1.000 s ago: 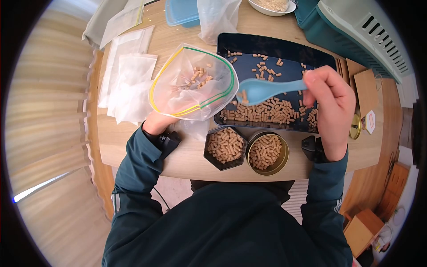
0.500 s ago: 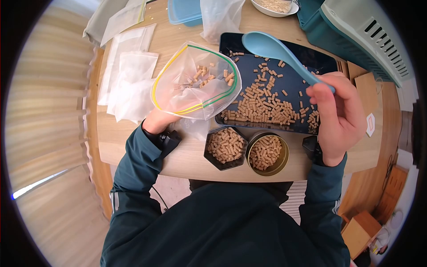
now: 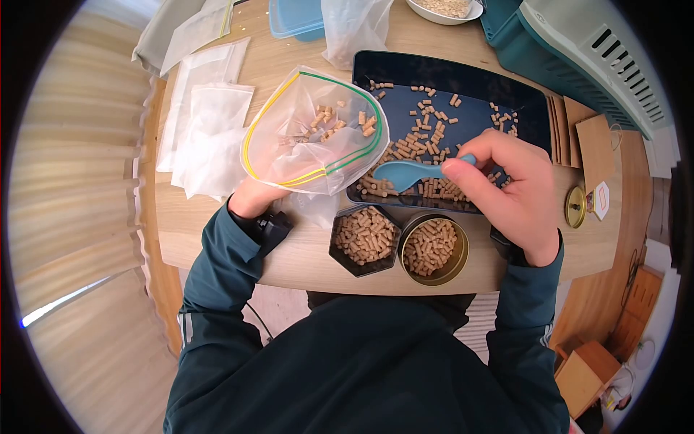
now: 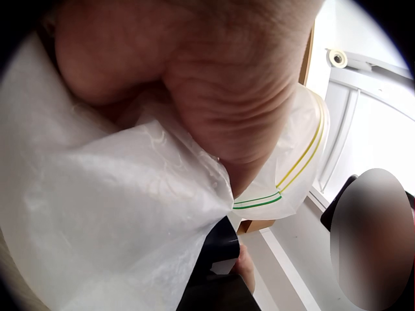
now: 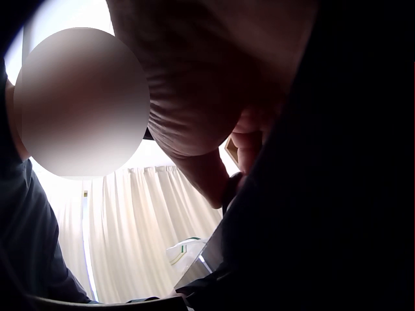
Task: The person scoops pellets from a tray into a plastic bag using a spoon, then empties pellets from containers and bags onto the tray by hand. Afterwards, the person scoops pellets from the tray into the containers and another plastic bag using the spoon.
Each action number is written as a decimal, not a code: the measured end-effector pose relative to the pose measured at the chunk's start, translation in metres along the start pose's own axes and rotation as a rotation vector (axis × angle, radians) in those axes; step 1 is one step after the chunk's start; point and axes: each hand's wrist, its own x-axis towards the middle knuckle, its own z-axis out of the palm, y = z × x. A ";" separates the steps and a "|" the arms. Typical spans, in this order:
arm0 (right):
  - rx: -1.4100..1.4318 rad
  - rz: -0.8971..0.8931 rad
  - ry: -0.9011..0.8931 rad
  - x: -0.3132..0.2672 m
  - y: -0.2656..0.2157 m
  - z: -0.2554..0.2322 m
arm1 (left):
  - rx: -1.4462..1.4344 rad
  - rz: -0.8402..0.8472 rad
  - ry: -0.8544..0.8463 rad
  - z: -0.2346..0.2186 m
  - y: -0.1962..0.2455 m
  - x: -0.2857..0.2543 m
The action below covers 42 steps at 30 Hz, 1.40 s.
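Observation:
My left hand (image 3: 253, 199) grips a clear zip bag (image 3: 271, 137) from below and behind, its mouth spread with yellow and green seal strips. Several wood pellets show inside the bag; the plastic hides most of the fingers in the head view, while the left wrist view shows the palm (image 4: 227, 84) against bunched plastic. Between thumb and fingers, my right hand (image 3: 517, 192) pinches the handle of a light blue spoon (image 3: 408, 173). The spoon's bowl is down among pellets (image 3: 412, 148) at the near left of a dark blue tray (image 3: 463, 77).
Nearest me are a black hexagonal container (image 3: 350, 264) and a round tin (image 3: 460, 264), both holding pellets. Flat bags (image 3: 213, 137) lie at left. A blue tub (image 3: 296, 22), white bowl (image 3: 470, 14) and teal pet carrier (image 3: 557, 58) stand behind; a gold lid (image 3: 575, 206) lies at right.
The spoon tipped pellets toward the bag's mouth, rose over the tray, then came down into the pellets. More pellets show in the bag. My left hand has stayed nearly still.

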 end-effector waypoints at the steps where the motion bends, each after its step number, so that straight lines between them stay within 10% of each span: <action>1: 0.021 0.027 -0.030 0.000 0.000 -0.001 | 0.001 0.000 0.001 0.000 0.000 0.001; 11: 0.315 0.343 -0.020 -0.002 -0.001 -0.004 | 0.018 -0.010 0.010 0.001 0.000 0.004; 21: 0.486 0.033 0.426 -0.004 0.006 -0.007 | 0.032 -0.010 0.031 0.000 0.000 0.004; 24: 0.320 -0.308 0.175 -0.002 0.007 -0.006 | 0.038 -0.011 0.032 0.000 0.000 0.004; 33: -0.072 -0.054 0.332 0.003 0.002 0.007 | 0.052 -0.020 0.039 -0.001 0.000 0.000; 42: -0.067 -0.105 -0.124 0.001 -0.001 0.003 | 0.002 -0.039 0.003 0.004 0.002 0.006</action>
